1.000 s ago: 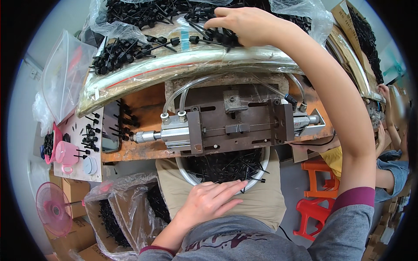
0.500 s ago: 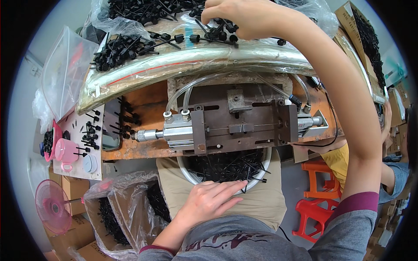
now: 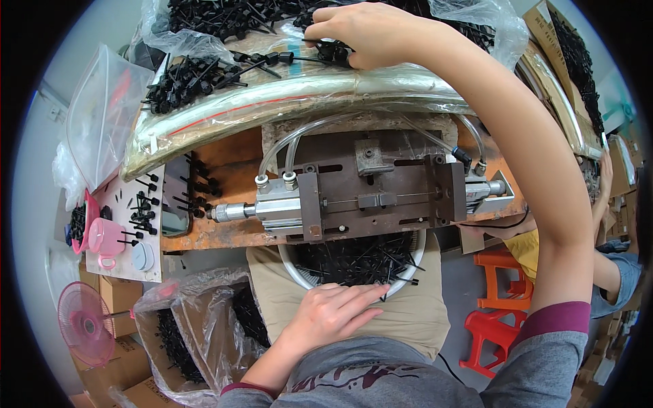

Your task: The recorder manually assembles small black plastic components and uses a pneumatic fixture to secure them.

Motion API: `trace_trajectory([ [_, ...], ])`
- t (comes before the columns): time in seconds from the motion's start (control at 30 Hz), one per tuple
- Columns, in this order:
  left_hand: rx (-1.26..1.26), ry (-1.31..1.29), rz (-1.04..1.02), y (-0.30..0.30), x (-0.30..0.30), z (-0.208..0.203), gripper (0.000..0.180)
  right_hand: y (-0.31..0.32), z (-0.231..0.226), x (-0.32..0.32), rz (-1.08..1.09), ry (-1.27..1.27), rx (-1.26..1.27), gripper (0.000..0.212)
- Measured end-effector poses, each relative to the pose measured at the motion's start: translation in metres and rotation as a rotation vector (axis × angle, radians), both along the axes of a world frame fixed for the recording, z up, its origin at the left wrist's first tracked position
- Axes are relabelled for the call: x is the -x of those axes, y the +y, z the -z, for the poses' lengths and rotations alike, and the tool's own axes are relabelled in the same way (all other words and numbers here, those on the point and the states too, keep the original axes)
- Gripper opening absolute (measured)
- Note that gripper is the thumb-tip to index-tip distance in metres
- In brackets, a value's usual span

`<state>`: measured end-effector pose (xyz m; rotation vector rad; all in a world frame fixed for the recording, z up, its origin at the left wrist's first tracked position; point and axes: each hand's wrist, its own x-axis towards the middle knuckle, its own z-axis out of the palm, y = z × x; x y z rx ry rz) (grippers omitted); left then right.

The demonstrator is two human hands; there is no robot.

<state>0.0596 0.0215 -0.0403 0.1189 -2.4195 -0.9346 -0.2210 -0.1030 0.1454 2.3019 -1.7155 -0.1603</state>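
My right hand [image 3: 367, 34] reaches up to the raised shelf, its fingers curled around a small cluster of black plastic stemmed parts [image 3: 330, 52]. To its left lies a heap of the same parts [image 3: 187, 81], with a few strewn between. My left hand [image 3: 333, 311] lies with its fingers stretched out over the near rim of a white basin [image 3: 292, 266] on my lap. Black thin-stemmed parts [image 3: 347, 258] fill the basin, and a few stick out past its rim by my left fingertips. Whether those fingertips touch a part is hard to see.
A metal fixture with cylinders [image 3: 280, 206] and clear hoses sits on the orange bench [image 3: 238, 231] between my hands. At left are a pink cup [image 3: 105, 236], a pink fan [image 3: 86, 323] and a plastic-lined box [image 3: 197, 333]. Red stools [image 3: 490, 336] and another person's arm [image 3: 602, 190] are at right.
My right hand has moved a little left along the shelf, with the cluster of black parts shifting left under its fingers. My left hand has stayed almost still.
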Motion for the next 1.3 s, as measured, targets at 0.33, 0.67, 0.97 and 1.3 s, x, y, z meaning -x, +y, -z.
trace_trajectory([
  [0.33, -0.006, 0.007, 0.009, 0.001, 0.001, -0.001, 0.039, -0.022, 0.023, 0.019, -0.065, 0.088, 0.11, 0.024],
  [0.67, -0.008, 0.013, 0.005, 0.001, -0.002, 0.0, 0.036, 0.017, 0.001, 0.034, 0.187, -1.166, 0.268, 0.019],
  [0.97, -0.094, 0.091, 0.033, 0.004, 0.006, -0.01, 0.034, 0.044, 0.003, 0.062, 0.184, -1.864, 0.402, 0.013],
  [1.3, -1.069, 0.377, -0.058, -0.016, 0.035, -0.061, 0.066, 0.139, 0.039, -0.02, 0.009, -2.137, 0.253, 0.019],
])
